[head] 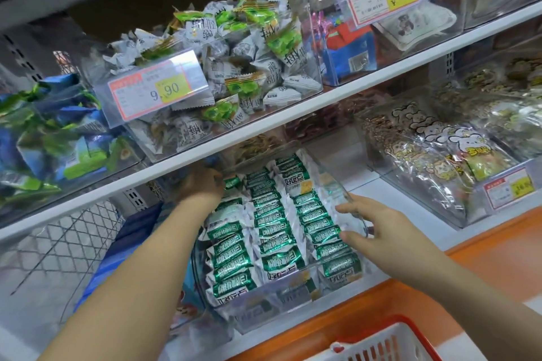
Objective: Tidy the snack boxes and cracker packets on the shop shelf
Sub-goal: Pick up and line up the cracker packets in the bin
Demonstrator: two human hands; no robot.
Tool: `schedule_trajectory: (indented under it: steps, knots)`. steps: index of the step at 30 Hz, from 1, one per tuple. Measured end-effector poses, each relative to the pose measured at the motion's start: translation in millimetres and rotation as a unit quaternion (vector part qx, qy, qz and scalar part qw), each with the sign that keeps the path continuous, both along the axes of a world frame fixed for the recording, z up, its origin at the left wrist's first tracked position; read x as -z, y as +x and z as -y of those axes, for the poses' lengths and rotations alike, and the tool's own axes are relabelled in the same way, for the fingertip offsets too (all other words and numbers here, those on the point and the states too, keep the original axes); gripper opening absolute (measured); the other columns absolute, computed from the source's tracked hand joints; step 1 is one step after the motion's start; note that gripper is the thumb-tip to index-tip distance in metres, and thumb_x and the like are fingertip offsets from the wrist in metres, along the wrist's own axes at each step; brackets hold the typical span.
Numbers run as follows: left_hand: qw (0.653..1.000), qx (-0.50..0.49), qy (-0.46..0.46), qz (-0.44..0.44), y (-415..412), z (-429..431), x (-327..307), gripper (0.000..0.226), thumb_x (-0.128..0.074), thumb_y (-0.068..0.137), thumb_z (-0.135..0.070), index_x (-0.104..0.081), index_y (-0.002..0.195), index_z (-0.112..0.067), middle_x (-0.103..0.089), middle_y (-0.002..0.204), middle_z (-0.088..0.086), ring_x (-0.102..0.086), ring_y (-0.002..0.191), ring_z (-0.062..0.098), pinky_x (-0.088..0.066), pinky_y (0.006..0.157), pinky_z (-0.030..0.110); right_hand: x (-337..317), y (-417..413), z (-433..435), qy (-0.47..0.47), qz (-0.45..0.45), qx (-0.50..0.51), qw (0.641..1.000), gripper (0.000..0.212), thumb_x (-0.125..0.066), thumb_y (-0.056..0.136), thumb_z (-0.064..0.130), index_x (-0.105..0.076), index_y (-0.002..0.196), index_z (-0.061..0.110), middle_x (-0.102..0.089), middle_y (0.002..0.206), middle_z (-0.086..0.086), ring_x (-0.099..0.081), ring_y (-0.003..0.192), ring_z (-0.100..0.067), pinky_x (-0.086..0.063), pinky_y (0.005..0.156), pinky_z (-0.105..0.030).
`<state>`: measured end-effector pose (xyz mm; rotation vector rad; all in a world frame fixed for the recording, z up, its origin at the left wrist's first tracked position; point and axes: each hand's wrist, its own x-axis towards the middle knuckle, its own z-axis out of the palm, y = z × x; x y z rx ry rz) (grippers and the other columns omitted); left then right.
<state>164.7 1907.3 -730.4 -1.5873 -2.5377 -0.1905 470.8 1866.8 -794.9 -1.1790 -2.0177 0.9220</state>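
- Packets: green-and-white cracker packets (272, 223) stand on edge in three close rows inside a clear plastic bin (278, 302). Packed upright, they show their printed tops to a shopper looking down.
- The bin sits on the lower white shelf (410, 208), set askew with its front end out toward the orange ledge (498, 249). Its back end is under the edge of the upper shelf (264, 126). Judgement: it is pulled forward so the rows can be reached from above.
- Left hand (202, 184): reaches deep to the back left corner of the bin, in the shadow just under the upper shelf. The fingers are hidden there, so I cannot tell whether they grip the rim, hold a packet or only rest.
- Right hand (381, 228): at the bin's right wall near the front, fingers (343, 209) fairly straight and spread, thumb lower. It holds nothing; it lies open against the wall. Judgement: it steadies or steers the bin.
- One hand at each end suits squaring the bin or sliding it back; which is meant is not shown.
- Row state: mostly even. A few packets in the left row lean and one lies flatter. Judgement: tidying here is nearly done, but the bin is not yet seated straight.
- Risk, judged: the low upper shelf leaves little room for the left hand, and packets at the back could snag.
- Nearby: a bin of wrapped sweets (240, 67) with a 9.90 tag (158, 88) above, and a red basket (390, 340) below.
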Motion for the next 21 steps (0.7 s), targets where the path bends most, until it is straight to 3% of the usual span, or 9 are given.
schedule_trajectory:
  steps: [4, 6, 9, 16, 18, 21]
  knots:
    - [0.995, 0.094, 0.012, -0.036, 47, -12, 7, 0.029, -0.051, 0.094, -0.036, -0.059, 0.121, -0.031, -0.056, 0.125, -0.006, -0.057, 0.105, 0.021, -0.047, 0.094, 0.037, -1, 0, 1, -0.005, -0.015, 0.002, 1.0, 0.04, -0.064, 0.088, 0.027, -0.054, 0.127, 0.029, -0.04, 0.146, 0.009, -0.04, 0.132, -0.009, -0.035, 0.109, -0.033]
    - [0.991, 0.128, -0.026, -0.029, 72, -24, 12, 0.031, -0.051, 0.095, -0.036, -0.056, 0.124, -0.027, -0.052, 0.115, -0.007, -0.058, 0.102, 0.022, -0.049, 0.086, 0.031, -1, 0, 1, -0.008, -0.02, 0.002, 1.0, 0.039, -0.063, 0.088, 0.027, -0.055, 0.127, 0.029, -0.041, 0.146, 0.008, -0.041, 0.131, -0.01, -0.036, 0.108, -0.033]
    - [0.99, 0.129, -0.063, -0.014, 90, -48, 20, 0.042, -0.053, 0.093, -0.039, -0.05, 0.133, -0.023, -0.059, 0.123, 0.001, -0.059, 0.101, 0.022, -0.051, 0.088, 0.034, 1, 0, 0, -0.015, -0.028, 0.0, 0.999, 0.039, -0.062, 0.09, 0.026, -0.054, 0.127, 0.029, -0.036, 0.149, 0.009, -0.04, 0.133, -0.01, -0.035, 0.11, -0.031]
    - [0.983, 0.099, -0.127, -0.084, 102, -78, 33, 0.042, -0.061, 0.089, -0.043, -0.059, 0.12, -0.015, -0.061, 0.107, 0.0, -0.058, 0.092, 0.019, -0.048, 0.077, 0.029, 4, 1, -4, -0.019, -0.048, -0.008, 0.999, 0.039, -0.062, 0.09, 0.026, -0.054, 0.128, 0.029, -0.037, 0.147, 0.014, -0.04, 0.131, -0.006, -0.034, 0.105, -0.021]
    - [0.986, 0.099, -0.107, -0.077, 101, -78, 32, 0.042, -0.063, 0.088, -0.042, -0.058, 0.121, -0.018, -0.06, 0.118, 0.001, -0.058, 0.103, 0.022, -0.047, 0.089, 0.033, 3, 3, -5, -0.023, -0.052, -0.012, 0.998, 0.04, -0.062, 0.09, 0.027, -0.053, 0.128, 0.03, -0.037, 0.147, 0.013, -0.038, 0.132, -0.006, -0.033, 0.108, -0.023]
    - [0.992, 0.112, 0.005, -0.064, 102, -57, 22, 0.039, -0.065, 0.083, -0.048, -0.058, 0.117, -0.028, -0.062, 0.119, -0.004, -0.057, 0.108, 0.021, -0.039, 0.104, 0.044, 2, 5, -4, -0.025, -0.06, -0.007, 0.998, 0.04, -0.061, 0.09, 0.028, -0.052, 0.129, 0.032, -0.042, 0.143, 0.014, -0.039, 0.13, -0.005, -0.034, 0.108, -0.024]
